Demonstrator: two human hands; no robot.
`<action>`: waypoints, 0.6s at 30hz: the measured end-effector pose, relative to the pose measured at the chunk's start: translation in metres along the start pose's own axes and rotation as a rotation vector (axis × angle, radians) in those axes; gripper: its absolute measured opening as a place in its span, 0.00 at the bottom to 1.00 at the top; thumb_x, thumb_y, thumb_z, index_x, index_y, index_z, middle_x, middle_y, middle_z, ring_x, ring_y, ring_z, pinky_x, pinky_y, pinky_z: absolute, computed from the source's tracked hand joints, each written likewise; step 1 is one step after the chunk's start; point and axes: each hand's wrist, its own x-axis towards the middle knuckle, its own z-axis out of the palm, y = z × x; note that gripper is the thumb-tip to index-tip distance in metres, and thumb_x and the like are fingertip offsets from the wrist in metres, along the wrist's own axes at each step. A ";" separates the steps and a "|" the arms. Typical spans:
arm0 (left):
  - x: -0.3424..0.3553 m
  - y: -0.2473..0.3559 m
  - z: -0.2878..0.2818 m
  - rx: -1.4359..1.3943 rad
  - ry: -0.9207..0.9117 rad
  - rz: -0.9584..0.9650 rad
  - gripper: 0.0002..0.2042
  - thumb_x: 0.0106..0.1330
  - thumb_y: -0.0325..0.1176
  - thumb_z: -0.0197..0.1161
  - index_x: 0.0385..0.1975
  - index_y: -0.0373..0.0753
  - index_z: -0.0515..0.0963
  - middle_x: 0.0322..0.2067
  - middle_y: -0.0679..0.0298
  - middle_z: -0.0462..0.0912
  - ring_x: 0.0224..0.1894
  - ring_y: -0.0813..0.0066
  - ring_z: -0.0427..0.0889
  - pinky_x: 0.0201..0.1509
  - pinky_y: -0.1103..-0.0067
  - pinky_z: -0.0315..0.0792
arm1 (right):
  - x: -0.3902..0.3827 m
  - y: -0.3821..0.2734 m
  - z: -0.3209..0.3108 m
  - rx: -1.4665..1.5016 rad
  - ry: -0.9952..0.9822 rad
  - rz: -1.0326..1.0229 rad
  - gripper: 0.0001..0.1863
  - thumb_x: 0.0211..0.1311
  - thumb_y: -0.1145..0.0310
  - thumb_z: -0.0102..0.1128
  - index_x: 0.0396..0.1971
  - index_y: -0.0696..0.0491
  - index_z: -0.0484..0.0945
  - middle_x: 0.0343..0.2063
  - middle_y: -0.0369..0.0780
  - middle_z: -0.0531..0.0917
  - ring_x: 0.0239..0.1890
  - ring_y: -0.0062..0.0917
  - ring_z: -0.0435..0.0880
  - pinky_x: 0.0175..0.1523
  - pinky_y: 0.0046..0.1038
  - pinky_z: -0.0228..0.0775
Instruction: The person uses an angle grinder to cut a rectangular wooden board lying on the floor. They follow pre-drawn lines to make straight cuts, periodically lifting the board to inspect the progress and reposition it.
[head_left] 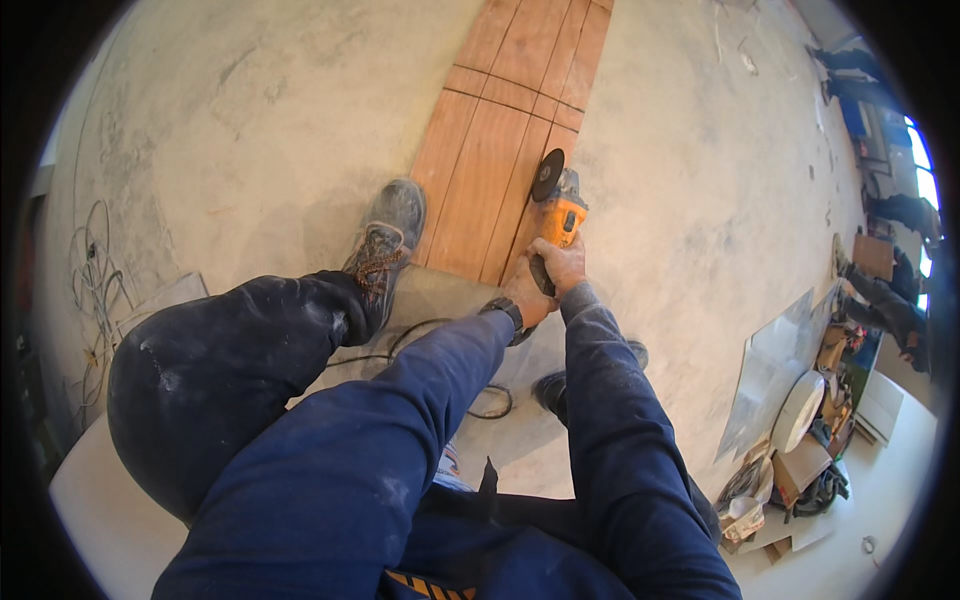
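both hands, left hand (524, 292) and right hand (563, 262), grip the orange angle grinder (556, 205) on the wood-look plank (490, 150); its disc could bind and kick toward the boot (388, 232).

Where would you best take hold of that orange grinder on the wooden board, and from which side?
Probably by the rear handle, coming from behind, the end away from the disc. The grinder lies lengthwise along the board with its dark disc at the far end. Both hands, left hand and right hand, wrap the slim handle at the near end, which keeps fingers clear of the disc.
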 end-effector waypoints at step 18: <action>-0.045 -0.027 0.002 -0.238 -0.064 0.053 0.47 0.54 0.36 0.80 0.68 0.33 0.52 0.62 0.50 0.72 0.67 0.57 0.73 0.70 0.68 0.67 | -0.038 0.046 0.011 -0.002 0.059 -0.036 0.31 0.45 0.75 0.71 0.53 0.56 0.69 0.39 0.40 0.82 0.38 0.28 0.84 0.44 0.32 0.80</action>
